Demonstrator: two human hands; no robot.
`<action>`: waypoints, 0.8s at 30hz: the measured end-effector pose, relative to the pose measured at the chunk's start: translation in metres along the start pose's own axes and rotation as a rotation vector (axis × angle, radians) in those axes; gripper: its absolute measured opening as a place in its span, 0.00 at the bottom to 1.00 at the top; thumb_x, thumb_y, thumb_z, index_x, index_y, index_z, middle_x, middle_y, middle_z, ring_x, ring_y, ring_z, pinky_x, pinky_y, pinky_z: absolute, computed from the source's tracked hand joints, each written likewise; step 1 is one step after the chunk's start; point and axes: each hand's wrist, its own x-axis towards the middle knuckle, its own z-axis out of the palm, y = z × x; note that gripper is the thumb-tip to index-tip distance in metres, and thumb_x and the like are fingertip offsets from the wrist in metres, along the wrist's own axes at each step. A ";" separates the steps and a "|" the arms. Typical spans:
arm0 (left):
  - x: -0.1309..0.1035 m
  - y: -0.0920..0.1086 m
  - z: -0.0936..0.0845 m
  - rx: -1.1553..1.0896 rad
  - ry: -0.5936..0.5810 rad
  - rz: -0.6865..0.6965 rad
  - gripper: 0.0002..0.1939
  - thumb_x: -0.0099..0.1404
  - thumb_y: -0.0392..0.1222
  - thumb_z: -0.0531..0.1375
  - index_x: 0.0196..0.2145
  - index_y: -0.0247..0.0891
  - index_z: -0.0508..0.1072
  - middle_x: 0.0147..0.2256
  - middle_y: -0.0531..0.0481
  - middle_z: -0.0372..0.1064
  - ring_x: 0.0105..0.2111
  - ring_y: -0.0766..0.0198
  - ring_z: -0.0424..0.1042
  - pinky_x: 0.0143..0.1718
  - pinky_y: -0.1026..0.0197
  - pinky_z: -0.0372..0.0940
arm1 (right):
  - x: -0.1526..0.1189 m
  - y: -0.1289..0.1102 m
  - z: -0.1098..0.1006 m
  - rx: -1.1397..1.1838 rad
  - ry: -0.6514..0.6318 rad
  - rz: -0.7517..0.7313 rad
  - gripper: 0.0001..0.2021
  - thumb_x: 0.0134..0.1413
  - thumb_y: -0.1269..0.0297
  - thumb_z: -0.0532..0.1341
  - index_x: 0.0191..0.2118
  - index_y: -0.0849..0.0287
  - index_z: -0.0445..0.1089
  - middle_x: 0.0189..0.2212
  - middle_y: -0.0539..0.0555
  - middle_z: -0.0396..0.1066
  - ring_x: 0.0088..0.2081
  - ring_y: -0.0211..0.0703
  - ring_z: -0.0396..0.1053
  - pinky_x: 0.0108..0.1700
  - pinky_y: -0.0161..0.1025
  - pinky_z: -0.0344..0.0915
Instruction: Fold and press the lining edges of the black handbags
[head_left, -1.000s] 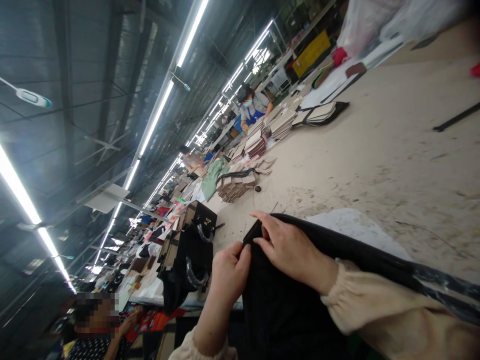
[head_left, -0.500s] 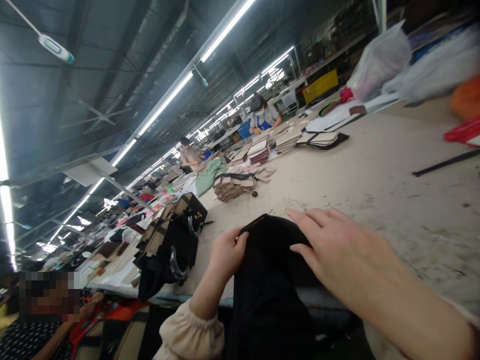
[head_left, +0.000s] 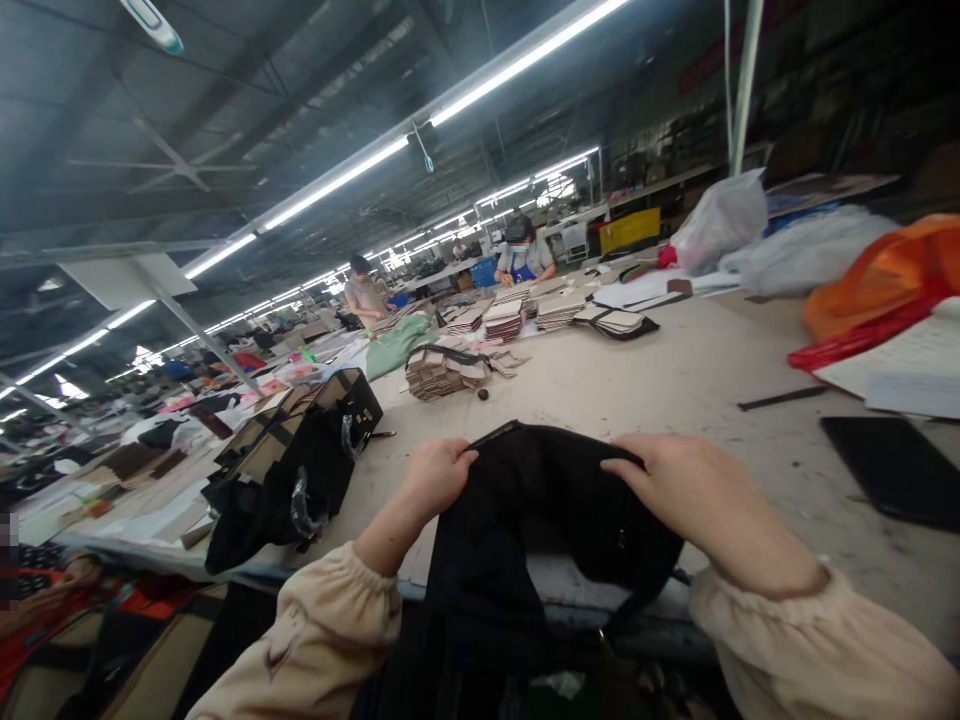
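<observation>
A piece of black fabric (head_left: 487, 540), with a zipper-like strip along its top edge, hangs between my hands over the table's near edge. I cannot tell whether it is a whole bag or a lining. My left hand (head_left: 439, 475) pinches its upper left edge between thumb and fingers. On the other side, my right hand (head_left: 675, 480) grips the upper right edge, thumb underneath. The cloth bows down in the middle and its lower part drops out of sight below. Left of my left hand stand several black and tan bags (head_left: 315, 450) with plastic-wrapped handles.
Stacked tan pieces (head_left: 442, 372) and green cloth (head_left: 401, 343) lie farther up the table (head_left: 585, 385). At right are a black tablet-like slab (head_left: 892, 465), a dark strip (head_left: 780, 398), papers and an orange bag (head_left: 877, 275). Two people work at the far side; another sits lower left.
My right hand, loosely over the fabric before, now grips its right edge, and the cloth is spread wider. The view has turned right and levelled, bringing the black slab into sight.
</observation>
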 end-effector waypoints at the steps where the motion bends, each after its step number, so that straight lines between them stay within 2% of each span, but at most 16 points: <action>1: 0.001 0.001 0.000 0.001 -0.006 0.001 0.15 0.63 0.43 0.54 0.24 0.37 0.73 0.22 0.49 0.69 0.25 0.63 0.65 0.26 0.63 0.48 | 0.002 0.003 0.001 0.027 0.002 0.001 0.11 0.56 0.55 0.55 0.36 0.48 0.74 0.29 0.50 0.76 0.31 0.46 0.73 0.28 0.38 0.57; 5: 0.006 0.003 0.000 0.002 -0.028 0.013 0.15 0.64 0.44 0.53 0.25 0.37 0.74 0.23 0.49 0.70 0.25 0.64 0.65 0.26 0.64 0.50 | 0.009 0.015 0.008 0.127 0.041 0.016 0.14 0.54 0.51 0.57 0.40 0.50 0.74 0.34 0.50 0.77 0.36 0.48 0.73 0.34 0.39 0.61; 10: 0.009 0.002 -0.001 0.006 -0.044 0.052 0.14 0.64 0.45 0.53 0.28 0.37 0.74 0.26 0.49 0.72 0.27 0.64 0.67 0.26 0.64 0.52 | 0.010 0.023 0.015 0.206 0.028 -0.100 0.14 0.56 0.52 0.56 0.40 0.52 0.74 0.33 0.51 0.77 0.36 0.46 0.74 0.37 0.38 0.63; 13: 0.009 0.001 -0.001 0.015 -0.049 0.077 0.13 0.63 0.47 0.55 0.29 0.38 0.74 0.27 0.50 0.72 0.28 0.64 0.68 0.27 0.65 0.53 | 0.008 0.024 0.013 0.242 0.024 -0.132 0.14 0.56 0.53 0.55 0.39 0.52 0.75 0.33 0.51 0.77 0.35 0.45 0.74 0.36 0.38 0.64; 18: 0.009 0.000 -0.001 0.073 -0.034 0.042 0.15 0.65 0.45 0.52 0.28 0.37 0.74 0.26 0.48 0.72 0.27 0.63 0.68 0.28 0.64 0.54 | 0.001 0.026 0.006 0.410 0.001 -0.136 0.12 0.55 0.55 0.57 0.38 0.50 0.75 0.36 0.48 0.77 0.35 0.42 0.74 0.36 0.35 0.65; 24: 0.006 0.002 -0.003 0.131 -0.035 0.051 0.16 0.65 0.46 0.52 0.30 0.36 0.75 0.30 0.43 0.74 0.33 0.56 0.72 0.32 0.61 0.59 | -0.003 0.030 0.005 0.486 0.023 -0.171 0.14 0.55 0.54 0.56 0.35 0.54 0.76 0.28 0.51 0.77 0.31 0.43 0.72 0.34 0.35 0.65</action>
